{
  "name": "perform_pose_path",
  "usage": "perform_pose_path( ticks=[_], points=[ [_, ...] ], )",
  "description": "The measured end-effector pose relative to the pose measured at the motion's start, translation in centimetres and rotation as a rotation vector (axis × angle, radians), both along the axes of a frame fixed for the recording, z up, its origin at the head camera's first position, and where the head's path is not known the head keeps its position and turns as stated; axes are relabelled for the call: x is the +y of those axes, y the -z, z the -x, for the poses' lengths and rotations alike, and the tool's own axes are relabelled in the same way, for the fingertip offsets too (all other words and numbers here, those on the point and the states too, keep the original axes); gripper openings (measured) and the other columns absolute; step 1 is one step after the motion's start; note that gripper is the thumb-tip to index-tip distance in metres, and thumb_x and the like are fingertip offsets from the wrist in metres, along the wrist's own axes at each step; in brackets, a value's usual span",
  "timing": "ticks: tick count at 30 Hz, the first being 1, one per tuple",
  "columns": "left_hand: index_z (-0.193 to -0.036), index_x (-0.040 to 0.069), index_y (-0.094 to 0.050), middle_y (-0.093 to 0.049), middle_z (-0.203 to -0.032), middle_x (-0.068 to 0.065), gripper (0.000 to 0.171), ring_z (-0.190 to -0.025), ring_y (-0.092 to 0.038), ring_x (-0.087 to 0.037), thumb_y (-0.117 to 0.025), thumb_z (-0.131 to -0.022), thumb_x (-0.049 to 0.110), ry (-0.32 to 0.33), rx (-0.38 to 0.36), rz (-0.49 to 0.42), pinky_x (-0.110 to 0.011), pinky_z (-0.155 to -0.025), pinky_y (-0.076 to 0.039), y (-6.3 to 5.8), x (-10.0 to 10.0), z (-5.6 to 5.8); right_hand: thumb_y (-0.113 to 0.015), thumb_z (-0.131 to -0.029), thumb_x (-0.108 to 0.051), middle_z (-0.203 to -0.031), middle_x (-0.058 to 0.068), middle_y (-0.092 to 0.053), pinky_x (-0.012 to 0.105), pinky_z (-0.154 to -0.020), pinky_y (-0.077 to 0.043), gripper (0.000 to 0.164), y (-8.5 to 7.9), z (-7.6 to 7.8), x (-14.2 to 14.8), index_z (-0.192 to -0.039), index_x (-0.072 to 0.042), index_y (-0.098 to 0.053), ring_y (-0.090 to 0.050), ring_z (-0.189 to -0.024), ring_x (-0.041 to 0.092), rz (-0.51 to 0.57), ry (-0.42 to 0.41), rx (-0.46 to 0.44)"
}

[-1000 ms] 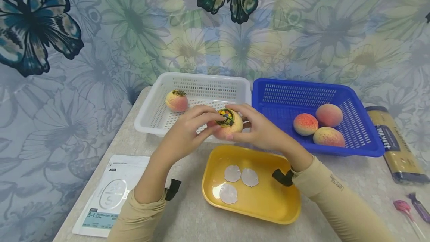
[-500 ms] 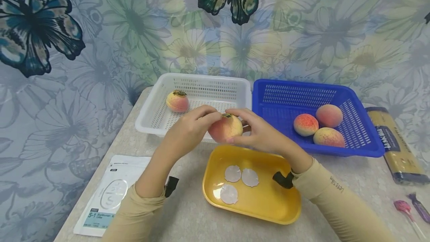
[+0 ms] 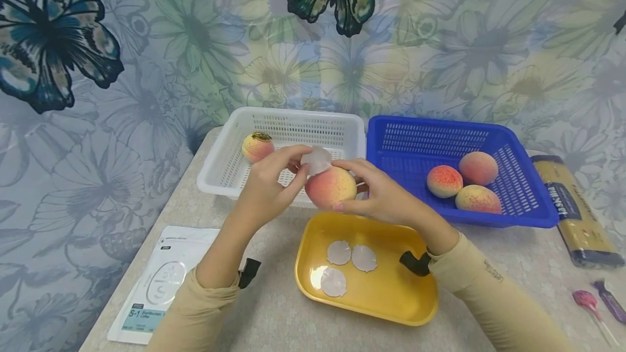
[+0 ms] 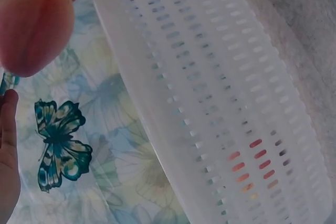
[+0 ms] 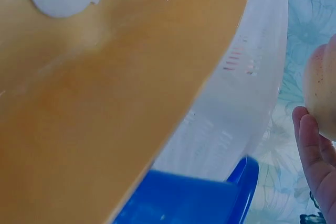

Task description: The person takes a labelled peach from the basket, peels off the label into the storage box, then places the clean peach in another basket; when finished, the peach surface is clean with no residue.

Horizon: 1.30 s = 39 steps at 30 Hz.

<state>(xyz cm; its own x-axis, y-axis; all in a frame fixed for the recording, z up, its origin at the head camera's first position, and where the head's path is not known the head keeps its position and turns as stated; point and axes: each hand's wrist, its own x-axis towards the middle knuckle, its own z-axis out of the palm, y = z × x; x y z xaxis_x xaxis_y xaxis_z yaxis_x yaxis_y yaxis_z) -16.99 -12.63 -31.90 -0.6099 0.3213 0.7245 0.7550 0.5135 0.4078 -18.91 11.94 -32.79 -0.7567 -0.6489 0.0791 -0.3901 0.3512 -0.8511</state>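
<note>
My right hand [image 3: 383, 190] grips a yellow-pink peach [image 3: 331, 188] from its right side, above the front edge of the white basket. Just over the top left of that peach, my left hand [image 3: 268, 182] pinches a round sticker [image 3: 318, 160] between thumb and fingers, its pale back facing me. In the left wrist view the peach [image 4: 37, 27] appears at the upper left, with my left thumb [image 4: 7, 156] below it. Fingers of my right hand [image 5: 317, 163] support the peach [image 5: 321, 87] at the right edge of the right wrist view.
Another peach [image 3: 258, 147] with a dark sticker lies in the white basket [image 3: 215, 188]. Three peaches sit in the blue basket [image 3: 533, 220]. Three pale round stickers [image 3: 332, 282] lie in the yellow tray [image 3: 391, 313]. A white pouch [image 3: 166, 270], golden pack [image 3: 577, 211] and lollipop [image 3: 585, 299] flank them.
The printed sticker on the held peach has been lifted off by my left hand and now shows its pale back. The peach has tilted, and my right hand has kept its grip.
</note>
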Motion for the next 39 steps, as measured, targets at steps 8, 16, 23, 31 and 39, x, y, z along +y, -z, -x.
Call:
perform_pose_path(
  ticks=[8,16,23,31,39],
  points=[
    [-0.114,0.001,-0.065,-0.073,-0.089,-0.006,0.032,-0.077,-0.068,-0.012,-0.074,-0.083,-0.002,0.070,-0.248,-0.176,-0.023,-0.074,-0.058,0.3,0.5,-2.6,-0.079,-0.084,-0.032,-0.140,0.001,-0.047,0.042,-0.101,-0.053,0.076,0.0,0.2,2.8,-0.150,-0.024,-0.041,-0.058,-0.117,0.022,-0.024,0.097,-0.036],
    [-0.116,0.009,-0.066,-0.073,-0.091,0.001,0.030,-0.079,-0.065,-0.003,-0.074,-0.088,0.013,0.196,-0.671,0.022,-0.023,-0.076,-0.057,3.3,3.7,-6.5,-0.080,-0.085,-0.027,-0.140,0.006,-0.047,0.043,-0.101,-0.052,0.076,0.3,0.6,5.3,-0.150,-0.018,-0.041,-0.058,-0.119,0.025,-0.019,0.173,0.022],
    [-0.112,0.014,-0.067,-0.065,-0.083,0.012,0.025,-0.075,-0.058,0.005,-0.075,-0.088,0.018,0.298,-0.900,0.361,-0.014,-0.071,-0.051,6.5,7.0,-7.4,-0.080,-0.084,-0.029,-0.142,0.007,-0.046,0.048,-0.102,-0.051,0.078,0.9,0.7,6.4,-0.151,-0.018,-0.040,-0.058,-0.122,0.029,-0.025,0.208,-0.003],
    [-0.105,0.018,-0.069,-0.056,-0.072,0.019,0.024,-0.062,-0.051,0.004,-0.079,-0.083,0.021,0.347,-0.837,0.635,-0.011,-0.060,-0.045,8.1,8.7,-7.3,-0.078,-0.086,-0.026,-0.144,0.007,-0.045,0.047,-0.102,-0.051,0.076,1.0,0.7,6.8,-0.151,-0.019,-0.040,-0.058,-0.122,0.029,-0.006,0.216,-0.005],
    [-0.103,0.017,-0.072,-0.054,-0.068,0.015,0.026,-0.065,-0.051,0.001,-0.082,-0.079,0.019,0.293,-0.828,0.757,-0.014,-0.066,-0.045,8.3,9.4,-7.2,-0.076,-0.088,-0.027,-0.145,0.006,-0.044,0.047,-0.104,-0.049,0.074,0.5,0.6,8.1,-0.152,-0.023,-0.038,-0.056,-0.125,0.029,-0.019,0.252,0.006]
  ],
)
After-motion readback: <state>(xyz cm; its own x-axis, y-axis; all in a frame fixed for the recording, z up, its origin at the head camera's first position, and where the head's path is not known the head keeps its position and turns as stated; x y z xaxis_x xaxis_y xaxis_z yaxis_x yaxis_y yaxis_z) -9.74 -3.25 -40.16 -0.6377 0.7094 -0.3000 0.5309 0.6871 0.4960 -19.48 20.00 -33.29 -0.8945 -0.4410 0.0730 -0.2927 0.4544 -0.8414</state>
